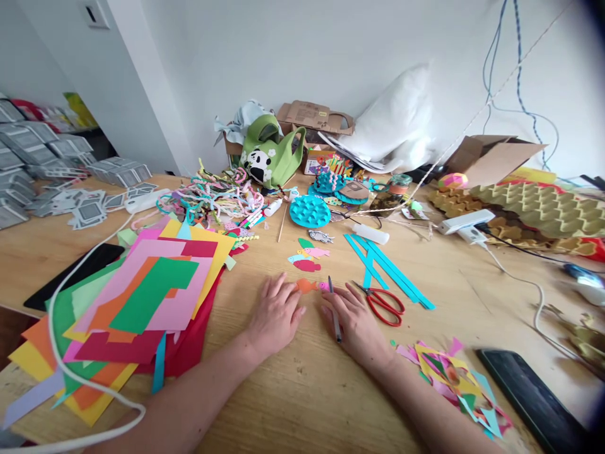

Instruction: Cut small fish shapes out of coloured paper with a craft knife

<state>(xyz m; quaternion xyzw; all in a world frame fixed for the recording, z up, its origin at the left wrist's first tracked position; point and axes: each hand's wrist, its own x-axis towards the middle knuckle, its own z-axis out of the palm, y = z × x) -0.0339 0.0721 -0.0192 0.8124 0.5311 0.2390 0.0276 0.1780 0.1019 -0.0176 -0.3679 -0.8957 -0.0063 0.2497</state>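
Observation:
My left hand [276,312] lies on the table with its fingers stretched out, fingertips at the tail side of an orange paper fish [307,286]. A dark pen [337,328] is in my right hand [352,318], its upper end standing out past the fingers. Beside those fingers is a small pink paper fish [324,286], partly covered by the hand. Farther back lie more paper fish: a red one [307,266], a pink one [317,252], and a green piece [305,243]. Red-handled scissors [385,306] rest right of my right hand.
Stacked coloured paper [155,290] covers the left side. Blue strips [394,271] lie behind the scissors. Paper scraps [449,372] and a phone [529,397] are at the right front. Behind are a blue egg-carton disc [309,212], a yarn heap [217,195], a green bag [278,154] and egg trays [543,205].

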